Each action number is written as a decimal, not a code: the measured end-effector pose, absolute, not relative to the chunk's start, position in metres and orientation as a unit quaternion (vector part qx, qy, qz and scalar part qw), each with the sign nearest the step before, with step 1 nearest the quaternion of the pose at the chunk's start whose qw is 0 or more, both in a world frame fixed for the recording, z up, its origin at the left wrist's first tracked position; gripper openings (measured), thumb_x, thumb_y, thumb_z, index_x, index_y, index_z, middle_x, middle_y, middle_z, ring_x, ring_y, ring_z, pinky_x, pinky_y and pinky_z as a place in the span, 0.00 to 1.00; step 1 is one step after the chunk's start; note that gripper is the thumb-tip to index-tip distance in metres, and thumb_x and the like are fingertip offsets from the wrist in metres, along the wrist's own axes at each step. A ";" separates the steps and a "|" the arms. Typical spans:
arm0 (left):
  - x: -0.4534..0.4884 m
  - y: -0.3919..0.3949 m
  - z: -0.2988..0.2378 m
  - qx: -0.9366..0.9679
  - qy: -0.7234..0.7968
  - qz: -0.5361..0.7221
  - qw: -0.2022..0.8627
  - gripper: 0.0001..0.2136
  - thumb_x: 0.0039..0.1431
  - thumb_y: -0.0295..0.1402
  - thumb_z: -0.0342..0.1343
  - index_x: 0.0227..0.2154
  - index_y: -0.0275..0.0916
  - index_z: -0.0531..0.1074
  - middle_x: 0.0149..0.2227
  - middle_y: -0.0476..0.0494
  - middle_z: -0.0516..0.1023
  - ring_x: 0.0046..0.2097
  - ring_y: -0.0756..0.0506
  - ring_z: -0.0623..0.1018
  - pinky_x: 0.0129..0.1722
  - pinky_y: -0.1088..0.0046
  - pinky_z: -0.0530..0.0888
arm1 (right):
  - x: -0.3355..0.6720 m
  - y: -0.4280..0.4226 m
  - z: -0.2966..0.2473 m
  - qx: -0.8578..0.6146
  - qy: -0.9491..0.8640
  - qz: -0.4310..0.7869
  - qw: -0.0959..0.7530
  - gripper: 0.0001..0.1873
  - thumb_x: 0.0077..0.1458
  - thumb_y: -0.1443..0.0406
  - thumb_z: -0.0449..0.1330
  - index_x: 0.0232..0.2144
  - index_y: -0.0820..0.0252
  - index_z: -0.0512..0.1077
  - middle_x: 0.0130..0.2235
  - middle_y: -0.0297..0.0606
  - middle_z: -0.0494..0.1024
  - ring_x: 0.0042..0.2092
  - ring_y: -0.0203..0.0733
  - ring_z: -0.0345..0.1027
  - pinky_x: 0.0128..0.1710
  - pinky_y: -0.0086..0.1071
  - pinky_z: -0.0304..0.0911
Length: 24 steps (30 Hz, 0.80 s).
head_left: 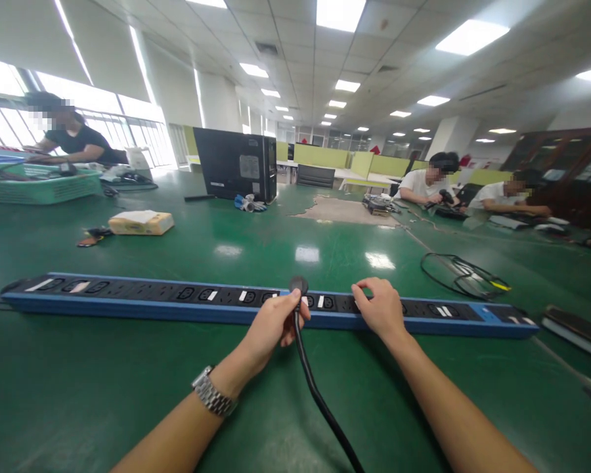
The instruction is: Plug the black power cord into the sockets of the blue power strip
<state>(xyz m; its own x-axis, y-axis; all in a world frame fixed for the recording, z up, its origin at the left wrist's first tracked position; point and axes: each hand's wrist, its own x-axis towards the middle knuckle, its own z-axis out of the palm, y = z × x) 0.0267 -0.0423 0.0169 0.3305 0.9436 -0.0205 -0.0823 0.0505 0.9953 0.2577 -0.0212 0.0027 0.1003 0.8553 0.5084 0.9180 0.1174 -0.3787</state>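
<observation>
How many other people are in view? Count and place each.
3: a person in a dark top at far left, behind the green basket; one in a white top at right; another in white at far right. More may be hidden behind the computer tower.

On the tabletop, the power strip extends past my left hand and right hand. A tissue pack lies forward-left of them, a cable coil forward-right.
</observation>
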 end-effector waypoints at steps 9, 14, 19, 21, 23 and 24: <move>0.027 -0.063 0.011 0.725 0.311 0.249 0.562 0.18 0.59 0.47 0.50 0.29 0.35 0.71 0.20 0.52 0.66 0.21 0.54 0.63 0.20 0.78 0.59 | 0.192 -0.081 0.021 -0.517 -0.685 0.348 0.377 0.26 0.52 0.53 0.58 0.52 0.55 0.68 0.26 0.30 0.73 0.28 0.35 0.66 0.28 0.29 0.60; 0.020 -0.070 0.022 0.818 0.264 0.218 0.462 0.15 0.58 0.44 0.52 0.37 0.38 0.76 0.27 0.48 0.74 0.28 0.50 0.69 0.29 0.75 0.65 | 0.211 -0.087 0.034 -0.521 -0.537 0.532 0.396 0.28 0.50 0.58 0.56 0.54 0.56 0.63 0.25 0.29 0.71 0.23 0.34 0.64 0.23 0.28 0.61; -0.004 -0.041 0.026 0.809 0.403 0.359 0.232 0.17 0.56 0.45 0.54 0.43 0.41 0.75 0.46 0.39 0.76 0.49 0.40 0.72 0.50 0.65 0.67 | 0.300 -0.085 0.071 -0.581 -0.463 0.485 0.462 0.29 0.52 0.56 0.47 0.58 0.49 0.59 0.22 0.27 0.60 0.17 0.30 0.46 0.13 0.24 0.41; -0.027 -0.020 0.024 0.810 0.456 0.339 0.144 0.21 0.56 0.47 0.53 0.46 0.39 0.73 0.50 0.37 0.75 0.52 0.38 0.70 0.55 0.62 0.64 | 0.345 -0.085 0.086 -0.625 -0.460 0.438 0.455 0.30 0.53 0.52 0.47 0.58 0.49 0.61 0.20 0.25 0.55 0.16 0.28 0.39 0.14 0.25 0.35; -0.052 -0.001 0.018 0.802 0.511 0.303 0.060 0.23 0.57 0.49 0.49 0.46 0.37 0.73 0.50 0.35 0.75 0.53 0.37 0.70 0.55 0.60 0.62 | 0.387 -0.085 0.097 -0.665 -0.430 0.408 0.454 0.31 0.52 0.50 0.52 0.58 0.51 0.63 0.19 0.25 0.55 0.16 0.27 0.39 0.16 0.27 0.32; -0.064 0.007 0.015 0.793 0.541 0.279 0.025 0.24 0.57 0.50 0.48 0.46 0.36 0.73 0.50 0.34 0.75 0.53 0.36 0.70 0.55 0.59 0.63 | 0.406 -0.085 0.100 -0.692 -0.411 0.393 0.445 0.31 0.51 0.51 0.55 0.56 0.55 0.66 0.17 0.25 0.55 0.16 0.26 0.41 0.17 0.29 0.32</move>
<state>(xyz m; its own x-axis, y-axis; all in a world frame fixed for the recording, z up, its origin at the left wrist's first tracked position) -0.0642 0.0072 0.0151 0.2584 0.8723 0.4151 0.8444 -0.4127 0.3416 0.4065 -0.0848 0.0998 0.3533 0.9182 -0.1794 0.2185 -0.2675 -0.9385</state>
